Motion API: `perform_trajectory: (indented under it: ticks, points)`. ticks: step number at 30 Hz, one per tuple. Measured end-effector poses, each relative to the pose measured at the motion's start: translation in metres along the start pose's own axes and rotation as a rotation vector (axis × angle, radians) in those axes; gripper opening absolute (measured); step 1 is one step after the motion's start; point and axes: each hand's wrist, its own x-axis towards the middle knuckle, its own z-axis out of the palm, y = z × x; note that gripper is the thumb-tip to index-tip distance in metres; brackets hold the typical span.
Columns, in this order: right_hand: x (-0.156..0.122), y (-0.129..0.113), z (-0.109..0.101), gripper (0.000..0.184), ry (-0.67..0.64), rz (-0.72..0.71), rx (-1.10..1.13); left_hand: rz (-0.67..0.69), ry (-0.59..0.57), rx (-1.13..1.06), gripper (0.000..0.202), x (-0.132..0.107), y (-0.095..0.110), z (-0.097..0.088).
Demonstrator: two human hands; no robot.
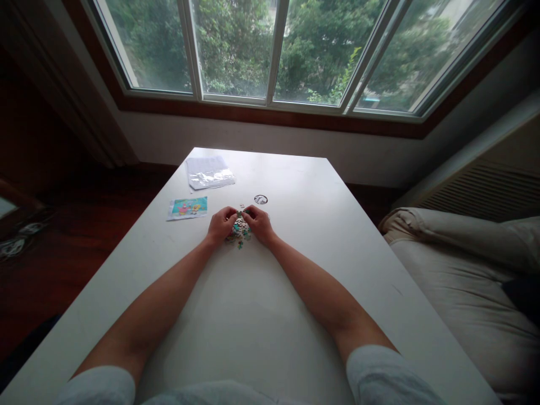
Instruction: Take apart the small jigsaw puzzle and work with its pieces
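Over a pile of small jigsaw puzzle pieces [241, 226] on the white table, my two hands meet almost fingertip to fingertip. My left hand [221, 225] is closed in a pinch at the pile's left side. From the right, my right hand [260, 225] pinches too. Small green puzzle pieces [239, 214] show between the fingertips of both hands; where one piece ends and another begins is too small to tell. A few loose pieces lie at the near edge of the pile, and part of the heap is hidden by my hands.
Left of my hands lies a colourful cartoon picture card [188, 208]. Behind it is a clear plastic bag with paper [210, 172]. A round dark-rimmed item [260, 199] sits beyond my right hand. The white table [295, 180] stands before a window, with a beige sofa [447, 264] at right.
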Motion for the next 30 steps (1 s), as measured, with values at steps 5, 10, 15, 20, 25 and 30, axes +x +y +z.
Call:
perform_trajectory:
  ticks: [5, 10, 15, 20, 25, 30]
  points:
    - [-0.0001, 0.0014, 0.0001, 0.028, -0.030, 0.019, -0.032, 0.017, 0.013, -0.001, 0.016, 0.0001, -0.0020, 0.0003]
    - [0.0003, 0.0036, 0.0004, 0.025, -0.062, -0.003, -0.052, 0.039, 0.021, -0.006, 0.018, -0.0004, 0.0001, -0.0006]
    - [0.0015, 0.0057, 0.0011, 0.026, -0.052, 0.020, -0.049, 0.054, -0.005, -0.030, 0.019, -0.0011, 0.0017, -0.0004]
    - [0.0024, 0.0071, 0.0006, 0.026, -0.048, 0.039, -0.032, 0.050, -0.025, -0.105, 0.024, -0.0004, -0.0034, 0.0023]
    - [0.0013, 0.0055, 0.0001, 0.026, -0.022, 0.039, -0.012, 0.042, 0.009, -0.101, 0.023, 0.0011, -0.0051, 0.0036]
    - [0.0005, 0.0051, 0.0007, 0.024, 0.026, 0.021, -0.100, 0.012, 0.083, -0.054, 0.021, 0.0007, -0.0021, 0.0012]
